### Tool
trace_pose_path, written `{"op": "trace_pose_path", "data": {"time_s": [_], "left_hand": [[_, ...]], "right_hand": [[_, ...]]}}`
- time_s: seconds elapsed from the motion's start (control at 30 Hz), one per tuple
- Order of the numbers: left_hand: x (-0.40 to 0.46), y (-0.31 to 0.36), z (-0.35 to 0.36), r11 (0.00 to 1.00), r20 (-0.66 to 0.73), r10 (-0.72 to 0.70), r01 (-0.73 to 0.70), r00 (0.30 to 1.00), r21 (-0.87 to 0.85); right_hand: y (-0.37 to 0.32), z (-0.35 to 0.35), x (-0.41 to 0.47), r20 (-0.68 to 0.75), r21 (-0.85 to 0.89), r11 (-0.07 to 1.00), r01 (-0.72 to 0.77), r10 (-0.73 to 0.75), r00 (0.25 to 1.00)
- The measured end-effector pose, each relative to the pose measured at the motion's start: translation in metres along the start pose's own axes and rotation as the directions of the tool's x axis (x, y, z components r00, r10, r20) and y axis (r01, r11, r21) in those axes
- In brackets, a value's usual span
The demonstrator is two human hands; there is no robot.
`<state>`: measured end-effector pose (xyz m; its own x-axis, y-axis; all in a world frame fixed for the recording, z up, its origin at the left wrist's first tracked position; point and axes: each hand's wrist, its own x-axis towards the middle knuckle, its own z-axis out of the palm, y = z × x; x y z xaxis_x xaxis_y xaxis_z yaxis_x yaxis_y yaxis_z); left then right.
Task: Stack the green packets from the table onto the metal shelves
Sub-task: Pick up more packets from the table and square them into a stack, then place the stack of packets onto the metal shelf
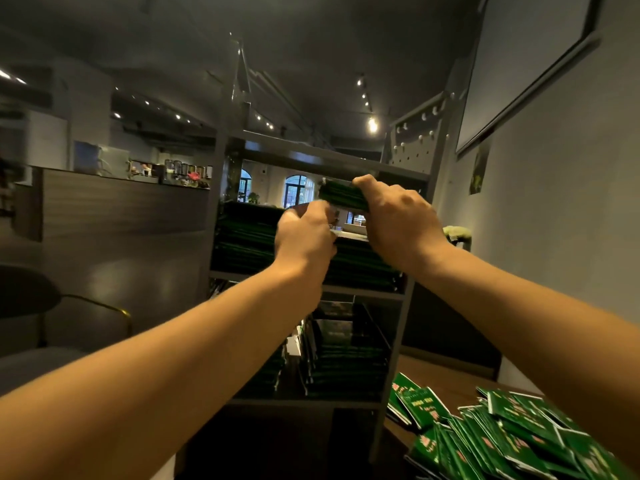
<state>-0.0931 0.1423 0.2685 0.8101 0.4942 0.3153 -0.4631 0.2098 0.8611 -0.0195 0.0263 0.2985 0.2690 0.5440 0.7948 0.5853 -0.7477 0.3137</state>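
Both my arms reach up to the metal shelves [398, 337]. My right hand [398, 223] grips a stack of green packets [341, 197] held above the upper shelf, thumb over its top. My left hand [304, 233] is curled at the stack's left lower end, holding its edge. Stacked green packets [246, 237] fill the left part of that shelf, and more stacks [346, 358] sit on the shelf below. A loose pile of green packets [502, 434] lies on the wooden table [450, 379] at the bottom right.
A grey wall [554, 220] runs along the right with a dark framed board [526, 71]. A wooden counter [114, 209] with jars stands at the left, and a dark chair [41, 306] with a brass frame is near it.
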Motion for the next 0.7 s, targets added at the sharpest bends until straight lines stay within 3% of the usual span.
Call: {"op": "trace_pose_path", "data": {"time_s": [0.13, 0.23, 0.47, 0.7], "left_hand": [[0.005, -0.017, -0.022, 0.991, -0.039, 0.132, -0.131, 0.99, 0.02], [0.009, -0.024, -0.03, 0.984, -0.066, 0.179, -0.177, 0.982, 0.03], [0.011, -0.024, -0.036, 0.981, -0.029, 0.193, -0.192, 0.981, 0.034], [0.007, -0.027, -0.041, 0.983, 0.013, 0.174, -0.174, 0.985, 0.049]], "right_hand": [[0.006, 0.014, 0.014, 0.204, 0.012, 0.991, -0.13, 0.125, 0.971], [0.01, 0.027, 0.036, 0.331, 0.118, 0.96, -0.253, 0.202, 0.922], [0.026, 0.06, 0.065, 0.394, 0.173, 0.952, -0.251, 0.167, 0.904], [0.042, 0.083, 0.066, 0.531, 0.192, 0.933, -0.305, 0.163, 0.832]]}}
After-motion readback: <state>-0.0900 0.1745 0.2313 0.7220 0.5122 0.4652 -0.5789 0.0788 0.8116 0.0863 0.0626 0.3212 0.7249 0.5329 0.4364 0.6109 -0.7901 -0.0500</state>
